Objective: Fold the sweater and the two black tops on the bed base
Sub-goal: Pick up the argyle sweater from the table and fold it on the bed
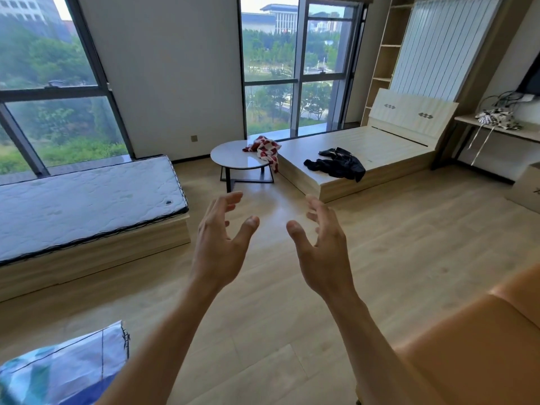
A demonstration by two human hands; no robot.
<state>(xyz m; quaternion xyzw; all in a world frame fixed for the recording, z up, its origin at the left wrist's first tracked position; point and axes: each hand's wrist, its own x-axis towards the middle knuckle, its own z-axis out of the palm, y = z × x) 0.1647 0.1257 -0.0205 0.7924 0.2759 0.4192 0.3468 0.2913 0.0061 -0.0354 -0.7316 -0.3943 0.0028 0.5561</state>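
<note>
Fingers of left hand and right hand spread, empty; black tops lie crumpled well beyond them on bed base, so best walk close, flatten one first.

**No legible writing**

Nothing in view can be read. The cardboard box at the right edge bears a dark printed mark, cut off by the frame and illegible. The headboard of the bed base carries two dark ornaments, not letters.
</note>
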